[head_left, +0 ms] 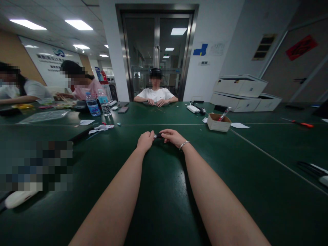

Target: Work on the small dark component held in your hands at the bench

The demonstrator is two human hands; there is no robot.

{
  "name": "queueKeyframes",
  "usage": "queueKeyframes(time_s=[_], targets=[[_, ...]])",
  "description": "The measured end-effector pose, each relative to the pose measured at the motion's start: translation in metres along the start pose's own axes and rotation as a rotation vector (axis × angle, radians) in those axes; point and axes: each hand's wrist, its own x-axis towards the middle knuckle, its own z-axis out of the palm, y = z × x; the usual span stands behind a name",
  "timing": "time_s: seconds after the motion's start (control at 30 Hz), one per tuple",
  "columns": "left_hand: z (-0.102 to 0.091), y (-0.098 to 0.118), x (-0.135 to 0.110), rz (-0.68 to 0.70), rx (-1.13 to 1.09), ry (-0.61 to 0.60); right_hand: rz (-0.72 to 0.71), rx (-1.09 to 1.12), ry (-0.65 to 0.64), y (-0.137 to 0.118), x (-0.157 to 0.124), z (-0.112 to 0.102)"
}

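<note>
Both of my hands meet over the green table [159, 177], straight ahead of me. Between them is a small dark rod with a shiny silver section [158, 136]; its exact kind is too small to make out. My left hand [145, 141] is closed round its left end, which the fingers hide. At the black right end, my right hand [174, 137] pinches with thumb and fingers. A silver bracelet [183, 145] circles my right wrist.
A small open cardboard box [218, 123] with a red-and-silver item stands right of my hands. Paper scraps [101, 128] and two water bottles [92, 104] are to the left. White boxes [235, 94] are stacked behind right. A person [156, 94] sits opposite; others sit left.
</note>
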Motion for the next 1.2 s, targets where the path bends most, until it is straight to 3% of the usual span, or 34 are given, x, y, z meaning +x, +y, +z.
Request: queueKeyframes(time_s=[0.23,0.57,0.8,1.03,1.2], targets=[[0.005,-0.004,0.003,0.054,-0.005,0.028,-0.005,0.032,0.029,-0.001,-0.002,0.000],[0.003,-0.003,0.005,-0.019,0.004,-0.051,-0.021,0.025,-0.029,-0.003,-0.005,0.000],[0.007,-0.008,0.007,0.059,-0.074,0.000,0.017,0.051,0.070,-0.001,-0.002,0.001],[0.011,-0.012,0.008,0.055,-0.377,-0.007,0.021,0.071,0.113,-0.001,-0.001,0.002],[0.010,-0.012,0.009,0.072,-0.437,0.021,0.026,0.057,0.092,-0.002,-0.002,0.002]])
